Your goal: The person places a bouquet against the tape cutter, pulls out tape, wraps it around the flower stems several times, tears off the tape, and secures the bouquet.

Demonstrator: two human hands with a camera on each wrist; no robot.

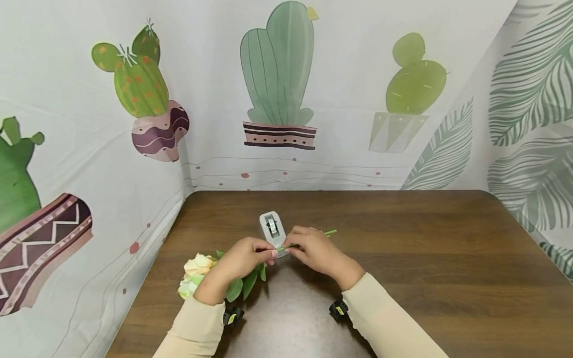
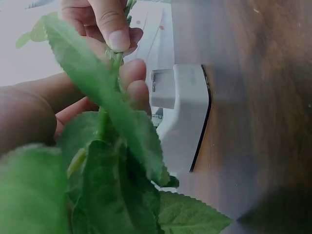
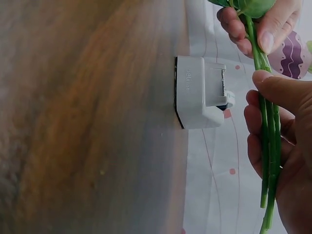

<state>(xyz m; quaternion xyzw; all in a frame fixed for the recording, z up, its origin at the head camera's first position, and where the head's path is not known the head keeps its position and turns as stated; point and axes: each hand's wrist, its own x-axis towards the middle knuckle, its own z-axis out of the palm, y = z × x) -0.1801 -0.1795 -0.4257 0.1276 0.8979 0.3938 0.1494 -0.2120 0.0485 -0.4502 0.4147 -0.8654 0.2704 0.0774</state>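
Observation:
Both hands hold a bunch of flowers by its green stems (image 3: 273,156). My left hand (image 1: 243,256) pinches the stems below the leaves (image 2: 109,195), with the thumb pressed on them. Cream and peach blossoms (image 1: 199,266) stick out to the left behind the left wrist. Farther down the stems, my right hand (image 1: 318,251) grips with thumb and curled fingers, and the cut ends poke out past it. A shiny patch shows on the stems between the thumbs. Just behind the hands stands a pale grey tape dispenser (image 1: 264,217), its front end partly hidden by the fingers.
The dark brown wooden table (image 1: 425,248) reaches back to a white cloth backdrop (image 1: 349,74) printed with cacti and leaves. Small black cameras (image 1: 338,309) sit at both wrists, over beige sleeves (image 1: 389,318).

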